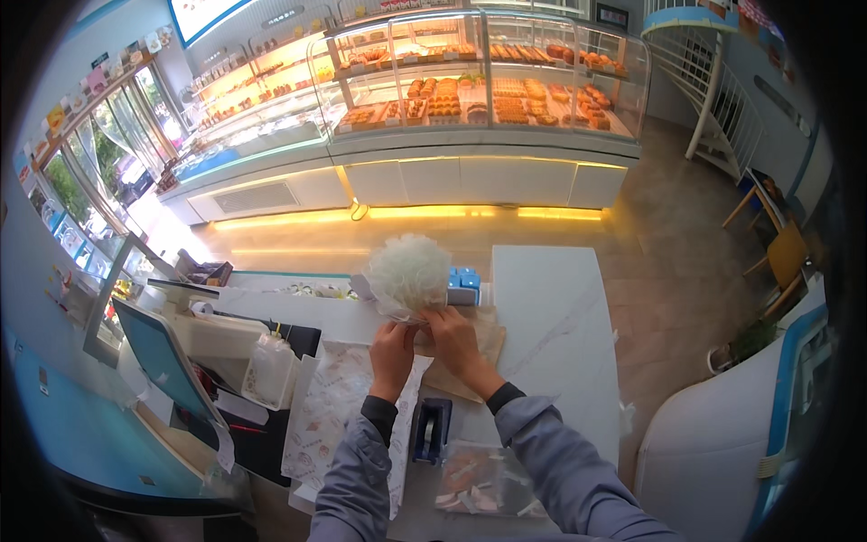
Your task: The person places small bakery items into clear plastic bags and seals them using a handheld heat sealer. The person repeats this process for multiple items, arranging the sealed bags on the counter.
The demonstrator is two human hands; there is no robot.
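A round, white, ruffled bundle (409,274), like gauzy petals gathered into a ball, stands above the counter's far side. At its base my left hand (394,352) pinches with closed fingers. My right hand (449,338) is closed against the same base, close beside the left. The exact spot they grip is partly hidden by the fingers. Brown paper (486,348) lies under and beside my right hand. Left of my left wrist spreads printed wrapping paper (330,415). A dark blue tape dispenser (432,429) sits between my forearms, with a clear plastic bag (479,479) of pinkish pieces nearer me.
A monitor (167,361) and a white bin (269,372) holding a plastic bag stand at the left. Blue boxes (463,282) sit behind my hands. The marble-look counter (560,334) extends right. Across the floor stands a glass bakery case (488,90).
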